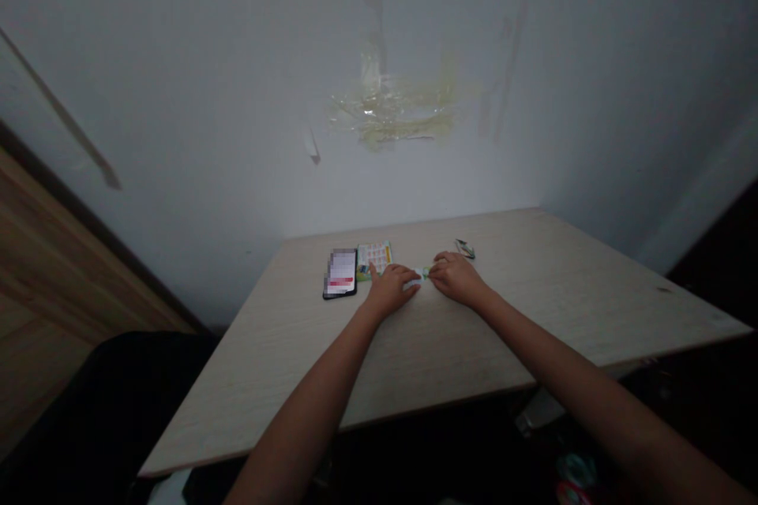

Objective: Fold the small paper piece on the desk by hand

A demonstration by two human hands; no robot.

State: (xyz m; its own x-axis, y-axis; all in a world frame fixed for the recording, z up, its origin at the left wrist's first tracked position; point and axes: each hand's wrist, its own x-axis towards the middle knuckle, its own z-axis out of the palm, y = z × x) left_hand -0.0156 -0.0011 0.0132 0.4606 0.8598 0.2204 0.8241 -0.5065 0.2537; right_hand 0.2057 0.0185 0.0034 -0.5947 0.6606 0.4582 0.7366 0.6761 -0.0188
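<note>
Both hands meet over the middle of the table around a small white and green piece of paper (422, 274). My left hand (389, 290) holds its left side between thumb and fingers, with one finger raised beside a printed booklet or card (379, 254). On the right side, my right hand (457, 278) pinches the same piece with bent fingers. Parts of the paper are hidden under the fingertips. Just beyond my right hand lies a thin strip with dark and green edges (466, 249), too small to make out.
A phone (342, 272) with a lit screen lies left of the booklet. The pale wooden table (426, 355) meets a wall with peeling yellowed tape (403, 114). A black object (112, 394) stands at the table's left; dim items are under its front edge.
</note>
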